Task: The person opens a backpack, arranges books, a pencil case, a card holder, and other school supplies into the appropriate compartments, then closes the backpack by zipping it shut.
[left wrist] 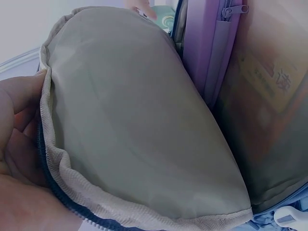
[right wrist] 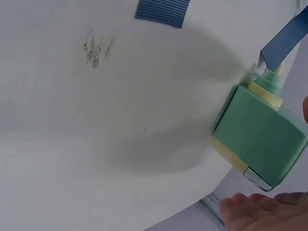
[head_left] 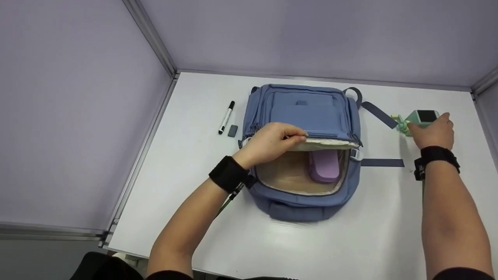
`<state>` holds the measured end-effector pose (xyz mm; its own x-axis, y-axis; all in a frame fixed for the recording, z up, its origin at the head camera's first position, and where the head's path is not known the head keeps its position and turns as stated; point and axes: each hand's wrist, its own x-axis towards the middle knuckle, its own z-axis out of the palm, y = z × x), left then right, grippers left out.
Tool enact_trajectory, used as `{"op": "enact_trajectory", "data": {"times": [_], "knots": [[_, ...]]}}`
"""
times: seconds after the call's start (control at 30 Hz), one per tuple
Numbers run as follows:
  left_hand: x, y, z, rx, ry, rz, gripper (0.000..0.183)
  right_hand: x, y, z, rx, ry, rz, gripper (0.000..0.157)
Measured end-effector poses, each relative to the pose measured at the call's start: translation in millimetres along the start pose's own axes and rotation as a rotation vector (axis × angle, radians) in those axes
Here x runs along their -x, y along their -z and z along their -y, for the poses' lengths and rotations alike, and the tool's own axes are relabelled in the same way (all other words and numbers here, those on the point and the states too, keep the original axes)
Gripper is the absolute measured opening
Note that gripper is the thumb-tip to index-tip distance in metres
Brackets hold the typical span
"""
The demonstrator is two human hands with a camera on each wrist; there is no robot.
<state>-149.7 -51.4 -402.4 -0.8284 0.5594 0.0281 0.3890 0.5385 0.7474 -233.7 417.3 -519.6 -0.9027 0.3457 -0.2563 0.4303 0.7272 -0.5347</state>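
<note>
A blue backpack (head_left: 301, 116) lies on the table with its main compartment unzipped. My left hand (head_left: 272, 142) pinches the edge of its front flap (left wrist: 125, 120) and holds it up, showing the pale lining. Inside stands a purple zippered case (head_left: 327, 165), leaning along one side of the compartment. Farther right, my right hand (head_left: 433, 134) is at a mint-green pencil sharpener (right wrist: 264, 130), box-shaped with a yellow collar and a small crank. Its fingers extend along one side, a small gap away in the right wrist view, while the thumb is on the opposite side.
Left of the backpack lie a black-and-white marker (head_left: 226, 118) and a small dark grey block (head_left: 232, 131). Two blue straps (head_left: 383, 162) stretch from the bag toward the sharpener. Panels (head_left: 311, 39) enclose the white table (head_left: 175, 175) at the back and sides.
</note>
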Motion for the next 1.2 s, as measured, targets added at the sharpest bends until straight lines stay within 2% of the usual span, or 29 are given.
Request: {"op": "enact_trajectory", "data": {"times": [0.23, 0.53, 0.8, 0.97, 1.07, 1.2], "knots": [[-3.1, -6.9, -4.6, 0.010, -0.001, 0.023, 0.029, 4.2, 9.3, -12.7, 0.006, -0.040, -0.027, 0.090], [-4.3, -5.6, -4.0, 0.006, -0.028, 0.012, 0.029, 13.3, 6.2, -19.7, -0.086, -0.016, -0.136, 0.086], [-6.2, -1.4, -1.9, -0.015, -0.033, -0.028, 0.027, 40.9, 4.0, -14.6, -0.237, 0.009, -0.220, 0.085], [-7.0, 0.3, -1.2, -0.019, -0.010, -0.036, 0.026, 72.6, 0.1, -1.2, -0.377, 0.137, -0.314, 0.077], [-8.2, 0.9, -1.4, -0.016, 0.001, -0.033, 0.026, 98.9, -0.3, 11.5, -0.466, 0.263, -0.348, 0.072], [-8.9, 0.5, -2.6, -0.008, 0.008, -0.031, 0.026, 144.1, 3.4, 34.7, -0.568, 0.452, -0.337, 0.069]]}}
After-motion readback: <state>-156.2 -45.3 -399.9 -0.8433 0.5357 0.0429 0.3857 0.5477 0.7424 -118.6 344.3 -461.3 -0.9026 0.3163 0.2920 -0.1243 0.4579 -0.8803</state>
